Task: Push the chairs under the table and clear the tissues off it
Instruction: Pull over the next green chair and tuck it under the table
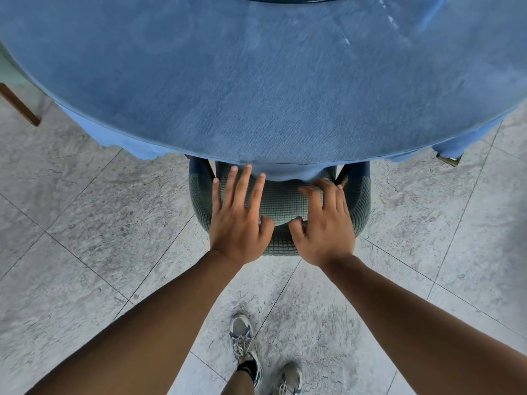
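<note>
No writing; hands on chair.

Bright, even, diffuse light with faint shadows; glare streaks the table top right; wide-angle distortion curves the edges.
</note>
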Demonstrator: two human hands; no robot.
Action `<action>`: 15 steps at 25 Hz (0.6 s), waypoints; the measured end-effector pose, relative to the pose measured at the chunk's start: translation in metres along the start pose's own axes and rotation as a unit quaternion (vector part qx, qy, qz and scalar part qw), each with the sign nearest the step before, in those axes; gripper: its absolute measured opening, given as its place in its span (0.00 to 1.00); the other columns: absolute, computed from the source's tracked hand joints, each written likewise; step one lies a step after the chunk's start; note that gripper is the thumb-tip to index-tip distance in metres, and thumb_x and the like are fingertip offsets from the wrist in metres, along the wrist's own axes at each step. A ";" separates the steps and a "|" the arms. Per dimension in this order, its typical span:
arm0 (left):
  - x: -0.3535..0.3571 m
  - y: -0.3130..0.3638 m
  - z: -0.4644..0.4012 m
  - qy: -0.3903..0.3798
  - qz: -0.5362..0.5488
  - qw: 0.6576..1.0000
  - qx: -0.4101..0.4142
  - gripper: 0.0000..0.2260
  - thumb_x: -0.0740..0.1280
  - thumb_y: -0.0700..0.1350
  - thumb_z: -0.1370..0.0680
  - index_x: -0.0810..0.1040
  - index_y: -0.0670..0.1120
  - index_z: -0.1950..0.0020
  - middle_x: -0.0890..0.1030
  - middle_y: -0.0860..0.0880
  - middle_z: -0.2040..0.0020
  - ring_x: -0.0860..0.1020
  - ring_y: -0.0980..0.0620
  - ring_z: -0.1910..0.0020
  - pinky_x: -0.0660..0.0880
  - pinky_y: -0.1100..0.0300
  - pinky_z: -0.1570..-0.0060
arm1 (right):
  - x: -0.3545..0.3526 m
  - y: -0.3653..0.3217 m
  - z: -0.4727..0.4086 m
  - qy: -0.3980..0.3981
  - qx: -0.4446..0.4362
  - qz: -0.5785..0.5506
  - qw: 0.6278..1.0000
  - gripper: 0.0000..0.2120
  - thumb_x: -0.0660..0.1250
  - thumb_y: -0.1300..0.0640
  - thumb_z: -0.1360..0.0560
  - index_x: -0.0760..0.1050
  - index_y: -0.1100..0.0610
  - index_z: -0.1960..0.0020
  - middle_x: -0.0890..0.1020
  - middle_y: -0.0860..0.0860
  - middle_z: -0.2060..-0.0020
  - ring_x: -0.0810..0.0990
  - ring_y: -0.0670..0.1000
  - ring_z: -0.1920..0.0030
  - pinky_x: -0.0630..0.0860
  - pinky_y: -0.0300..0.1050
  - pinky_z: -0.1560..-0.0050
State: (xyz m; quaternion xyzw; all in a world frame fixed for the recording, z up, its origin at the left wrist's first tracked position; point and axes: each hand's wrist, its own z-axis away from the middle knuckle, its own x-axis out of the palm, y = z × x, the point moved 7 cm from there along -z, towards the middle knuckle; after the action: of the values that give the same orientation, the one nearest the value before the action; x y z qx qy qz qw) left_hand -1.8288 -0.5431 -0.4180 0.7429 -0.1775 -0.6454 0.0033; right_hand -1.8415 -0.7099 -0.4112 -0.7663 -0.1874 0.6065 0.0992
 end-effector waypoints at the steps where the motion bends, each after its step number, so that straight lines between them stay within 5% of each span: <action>1: 0.000 -0.001 -0.007 0.008 -0.003 1.000 0.004 0.34 0.60 0.49 0.26 0.63 0.43 0.19 0.59 0.40 0.17 0.54 0.38 0.18 0.52 0.30 0.25 | 0.001 0.001 -0.007 0.002 -0.004 0.004 1.000 0.24 0.63 0.53 0.27 0.74 0.63 0.34 0.74 0.63 0.36 0.70 0.66 0.30 0.62 0.64 0.25; 6: 0.000 -0.006 -0.037 0.039 -0.004 0.999 0.013 0.35 0.62 0.48 0.27 0.63 0.42 0.19 0.60 0.40 0.18 0.54 0.39 0.18 0.51 0.30 0.24 | 0.003 0.005 -0.037 0.041 -0.043 0.034 0.998 0.24 0.64 0.54 0.28 0.76 0.64 0.35 0.75 0.65 0.37 0.72 0.68 0.36 0.64 0.65 0.26; 11: 0.001 -0.013 -0.059 0.060 -0.004 0.998 0.020 0.34 0.61 0.48 0.27 0.65 0.41 0.20 0.63 0.40 0.19 0.57 0.39 0.18 0.52 0.31 0.24 | 0.001 0.007 -0.053 0.102 -0.025 0.070 0.992 0.22 0.63 0.52 0.29 0.79 0.59 0.39 0.77 0.62 0.45 0.73 0.61 0.50 0.70 0.56 0.46; 13: 0.002 -0.015 -0.067 0.074 -0.010 0.997 0.026 0.33 0.61 0.48 0.27 0.67 0.40 0.21 0.66 0.39 0.21 0.59 0.38 0.19 0.52 0.31 0.24 | 0.000 0.006 -0.060 0.124 -0.034 0.060 0.990 0.21 0.62 0.52 0.29 0.80 0.59 0.40 0.77 0.62 0.46 0.73 0.60 0.50 0.71 0.56 0.45; 15: 0.002 -0.020 -0.080 0.089 -0.017 0.995 0.030 0.31 0.61 0.48 0.26 0.69 0.39 0.23 0.68 0.39 0.22 0.61 0.38 0.20 0.52 0.31 0.24 | 0.002 0.006 -0.071 0.135 -0.060 0.040 0.988 0.20 0.62 0.53 0.29 0.81 0.59 0.41 0.78 0.62 0.44 0.75 0.63 0.43 0.69 0.61 0.33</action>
State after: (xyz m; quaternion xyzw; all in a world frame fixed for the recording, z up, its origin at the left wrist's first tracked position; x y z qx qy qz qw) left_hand -1.7466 -0.5428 -0.4113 0.8003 -0.1831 -0.5708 -0.0146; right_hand -1.7710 -0.7093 -0.3980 -0.8523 -0.1777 0.4890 0.0530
